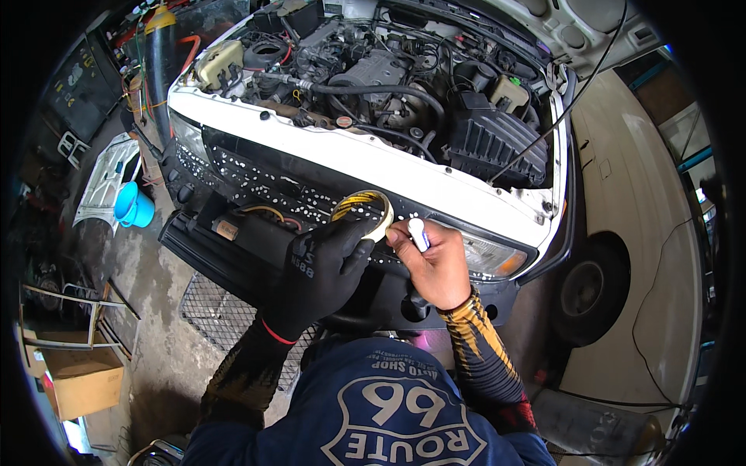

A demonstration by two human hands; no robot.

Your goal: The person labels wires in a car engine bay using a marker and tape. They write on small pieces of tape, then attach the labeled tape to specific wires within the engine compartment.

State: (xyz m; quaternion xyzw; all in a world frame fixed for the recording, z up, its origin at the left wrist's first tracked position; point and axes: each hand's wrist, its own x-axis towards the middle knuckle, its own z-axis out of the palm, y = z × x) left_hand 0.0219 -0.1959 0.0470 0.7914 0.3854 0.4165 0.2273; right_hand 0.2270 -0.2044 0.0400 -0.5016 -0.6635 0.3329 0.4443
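At the car (326,147), a roll (387,219) is clasped by the left hand (330,268), presumably for steadiness; a white tube (418,233) is gripped in the right hand (439,268).

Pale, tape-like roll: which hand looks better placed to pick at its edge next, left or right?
Probably the right hand: it is bare and its thumb is right by the edge of the roll, though it also grips a white object. The gloved left hand holds the roll.

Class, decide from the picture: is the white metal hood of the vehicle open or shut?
Open. The white metal hood shows its underside at the upper right, and the grey-and-black engine lies exposed.
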